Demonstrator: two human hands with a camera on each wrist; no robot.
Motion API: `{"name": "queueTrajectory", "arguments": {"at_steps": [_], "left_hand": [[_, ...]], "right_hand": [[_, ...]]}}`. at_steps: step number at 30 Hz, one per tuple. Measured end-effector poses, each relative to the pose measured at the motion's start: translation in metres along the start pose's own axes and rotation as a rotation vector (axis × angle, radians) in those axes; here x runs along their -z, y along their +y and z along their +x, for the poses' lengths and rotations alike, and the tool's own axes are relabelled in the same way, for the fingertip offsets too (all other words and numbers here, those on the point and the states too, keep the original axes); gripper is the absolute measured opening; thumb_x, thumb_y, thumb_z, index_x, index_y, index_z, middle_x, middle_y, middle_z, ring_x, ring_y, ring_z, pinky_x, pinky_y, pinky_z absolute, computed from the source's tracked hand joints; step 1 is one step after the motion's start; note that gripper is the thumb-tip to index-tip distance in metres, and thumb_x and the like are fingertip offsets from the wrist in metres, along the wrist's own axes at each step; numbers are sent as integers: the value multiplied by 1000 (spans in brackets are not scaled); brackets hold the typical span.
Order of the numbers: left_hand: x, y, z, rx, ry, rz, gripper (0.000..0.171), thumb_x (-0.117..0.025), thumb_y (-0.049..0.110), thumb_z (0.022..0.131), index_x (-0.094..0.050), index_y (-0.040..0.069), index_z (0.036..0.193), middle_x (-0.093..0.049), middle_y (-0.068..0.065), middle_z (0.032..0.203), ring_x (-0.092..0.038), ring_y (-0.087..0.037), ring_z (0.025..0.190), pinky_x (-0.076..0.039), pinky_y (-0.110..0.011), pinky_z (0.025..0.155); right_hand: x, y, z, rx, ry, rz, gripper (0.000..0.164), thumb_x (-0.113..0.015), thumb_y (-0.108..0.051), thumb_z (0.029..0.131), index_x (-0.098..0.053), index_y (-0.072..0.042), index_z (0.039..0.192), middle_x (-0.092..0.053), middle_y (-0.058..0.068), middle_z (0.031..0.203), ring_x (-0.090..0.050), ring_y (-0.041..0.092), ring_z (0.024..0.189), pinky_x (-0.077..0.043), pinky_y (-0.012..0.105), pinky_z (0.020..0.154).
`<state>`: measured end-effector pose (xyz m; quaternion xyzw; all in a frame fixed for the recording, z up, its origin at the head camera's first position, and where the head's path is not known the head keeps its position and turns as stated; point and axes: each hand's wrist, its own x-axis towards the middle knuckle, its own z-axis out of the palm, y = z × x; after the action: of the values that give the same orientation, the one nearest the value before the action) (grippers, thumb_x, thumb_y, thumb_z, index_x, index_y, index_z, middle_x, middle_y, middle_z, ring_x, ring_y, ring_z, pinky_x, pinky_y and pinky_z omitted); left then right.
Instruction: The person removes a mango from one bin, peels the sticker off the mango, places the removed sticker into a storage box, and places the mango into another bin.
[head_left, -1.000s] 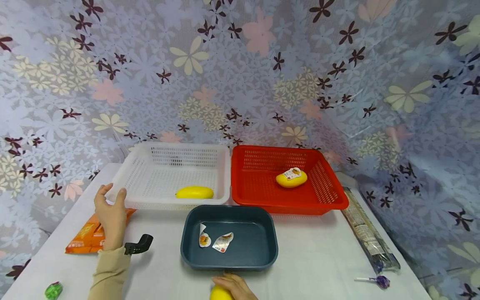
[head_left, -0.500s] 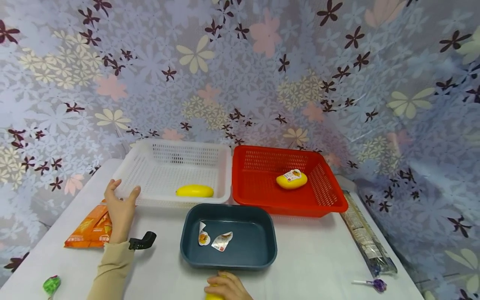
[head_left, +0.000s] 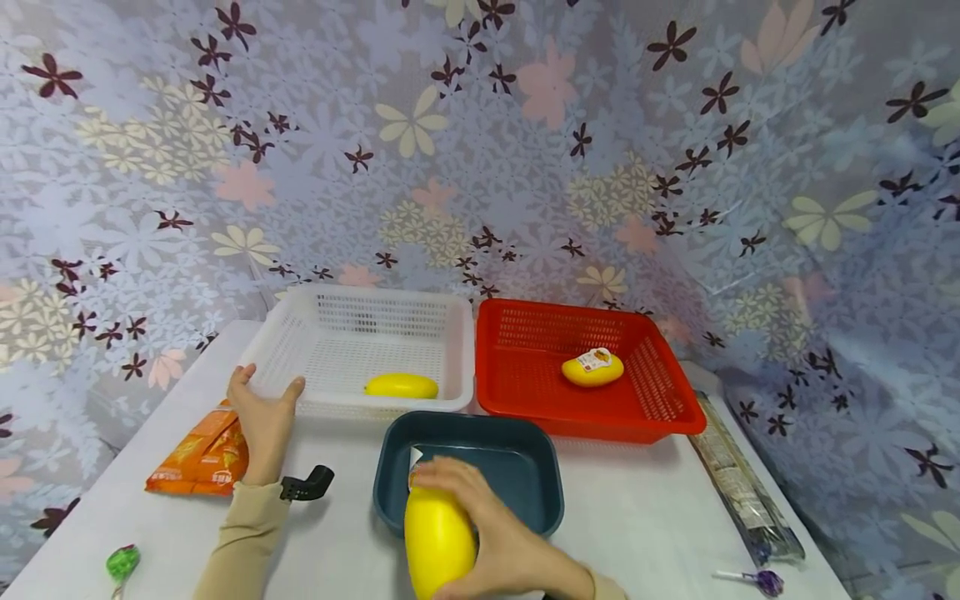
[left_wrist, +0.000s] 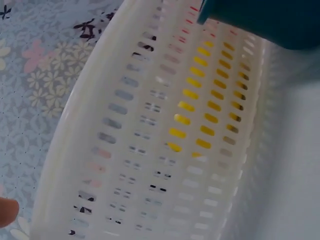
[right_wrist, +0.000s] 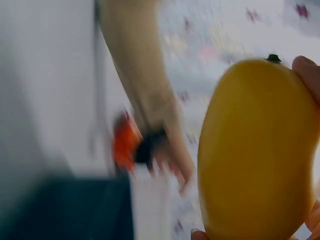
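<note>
My right hand [head_left: 495, 525] holds a yellow mango [head_left: 438, 542] upright over the front edge of the dark blue tray [head_left: 517, 475]. In the right wrist view, fingers grip the mango [right_wrist: 257, 150] at its ends, and a small green stem tops it. My left hand [head_left: 266, 425], thumb and fingers spread, is at the front left corner of the white basket [head_left: 300, 350]. The left wrist view shows the slotted wall of that basket [left_wrist: 165, 120] with yellow showing through. One yellow mango [head_left: 401, 386] lies inside the white basket; another mango [head_left: 592, 368], bearing a label, is in the red basket [head_left: 517, 375].
An orange snack bag [head_left: 198, 458] lies left of my left hand. A green-wrapped lollipop [head_left: 122, 562] is at the front left. On the right lie a long clear-and-silver package [head_left: 750, 487] and a purple lollipop [head_left: 768, 582]. A floral cloth hangs behind the baskets.
My right hand has raised the mango from the front edge of the view and brought it over the tray's front edge. My left hand has shifted slightly right along the basket corner, fingers still spread.
</note>
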<state>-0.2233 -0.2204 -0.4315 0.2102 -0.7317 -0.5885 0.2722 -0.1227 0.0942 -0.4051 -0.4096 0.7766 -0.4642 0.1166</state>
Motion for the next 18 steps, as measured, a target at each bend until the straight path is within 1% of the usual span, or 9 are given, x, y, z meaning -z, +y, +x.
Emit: {"name": "queueTrajectory", "arguments": {"at_steps": [1, 2, 3, 7, 8, 9, 11, 14, 18], "left_hand": [[-2, -1, 0, -5, 2, 14, 75, -70, 13, 84, -26, -2, 143, -12, -19, 159, -17, -39, 145, -13, -58, 118], [-3, -2, 0, -10, 4, 26, 77, -70, 14, 83, -25, -1, 143, -11, -19, 159, -17, -40, 145, -13, -61, 116], [-4, -3, 0, -13, 4, 34, 78, -71, 14, 83, -25, -1, 144, -10, -18, 160, -17, -40, 145, -13, -65, 114], [-7, -5, -2, -18, -6, 57, 83, -73, 15, 81, -22, 0, 145, -6, -17, 161, -15, -41, 146, -10, -71, 111], [-6, -6, -3, -18, -8, 62, 85, -73, 15, 81, -20, 0, 146, -5, -17, 161, -14, -41, 146, -10, -71, 111], [-6, -6, -3, -17, -12, 64, 87, -73, 15, 81, -18, 0, 147, -5, -17, 161, -14, -41, 146, -10, -71, 111], [-5, -6, -4, -18, -18, 74, 92, -73, 16, 81, -14, 0, 150, -4, -18, 161, -13, -41, 147, -10, -70, 112], [-2, -5, -3, -24, -39, 109, 96, -72, 17, 82, -9, 0, 152, -3, -19, 161, -11, -41, 147, -10, -70, 112], [3, -5, 1, -54, -69, 196, 95, -71, 21, 83, -10, 0, 153, -5, -21, 161, -14, -44, 146, -16, -72, 110]], "right_hand": [[9, 1, 6, 7, 48, -5, 88, -82, -38, 74, -33, -29, 147, -28, -4, 156, -25, 24, 142, -33, 58, 108], [18, 3, 13, 9, 94, -4, 90, -83, -38, 73, -32, -29, 147, -29, -2, 155, -29, 25, 139, -36, 57, 106], [27, 4, 20, -12, 132, 13, 91, -83, -36, 73, -32, -30, 147, -28, -2, 155, -32, 26, 136, -38, 55, 104], [55, 16, 44, -69, 244, 90, 91, -83, -29, 74, -30, -26, 148, -33, 6, 150, -44, 29, 121, -47, 44, 93], [61, 18, 49, -73, 262, 107, 91, -83, -28, 75, -29, -25, 148, -33, 8, 148, -47, 30, 116, -49, 41, 89], [66, 21, 54, -72, 280, 116, 91, -82, -27, 75, -29, -22, 148, -33, 10, 148, -47, 31, 116, -49, 40, 88], [75, 27, 63, -59, 305, 127, 92, -82, -26, 76, -26, -18, 149, -32, 13, 149, -46, 33, 118, -49, 39, 89], [83, 34, 76, -50, 323, 115, 92, -80, -23, 78, -23, -14, 150, -27, 12, 153, -42, 34, 122, -47, 40, 93], [89, 44, 92, -81, 333, 81, 92, -78, -19, 80, -21, -10, 151, -24, 14, 156, -42, 34, 124, -48, 41, 95]]}}
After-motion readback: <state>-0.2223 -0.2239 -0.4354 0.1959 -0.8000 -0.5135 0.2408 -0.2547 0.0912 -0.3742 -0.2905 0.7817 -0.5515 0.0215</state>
